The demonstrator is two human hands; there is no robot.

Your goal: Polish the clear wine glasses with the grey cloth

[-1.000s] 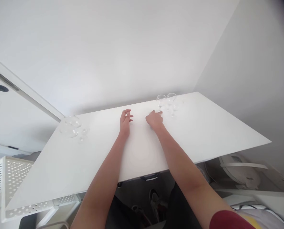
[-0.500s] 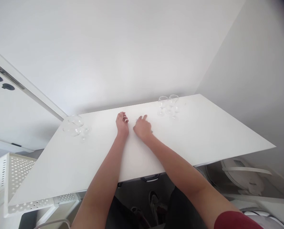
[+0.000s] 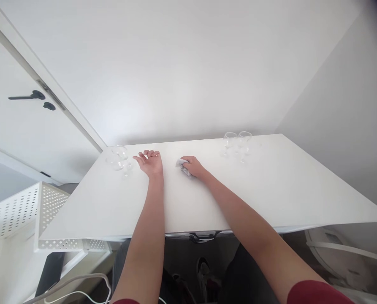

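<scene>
My right hand [image 3: 193, 166] is closed on a small light grey cloth [image 3: 185, 171], low over the middle of the white table [image 3: 188, 207]. Its fingers press the crumpled fabric from the right side. To the left, my left hand [image 3: 150, 164] is turned palm up with its fingers apart and slightly curled, holding nothing. Just left of that hand are clear stemmed glasses [image 3: 120, 153], close together near the table's left end. Another group of clear stemmed glasses [image 3: 245, 138] stands at the back right, apart from my right hand.
A white wall [image 3: 188, 76] rises behind the table. On the left are a door with a black handle [image 3: 38, 95] and a perforated white basket [image 3: 50, 202] by the table edge. A cable [image 3: 90, 276] hangs lower left. Under the front edge sits a black latch [image 3: 204, 237].
My left hand has moved left, toward the left glasses, and turned palm up with its fingers spreading. My right hand has turned, showing the cloth in its grasp. The camera view has shifted.
</scene>
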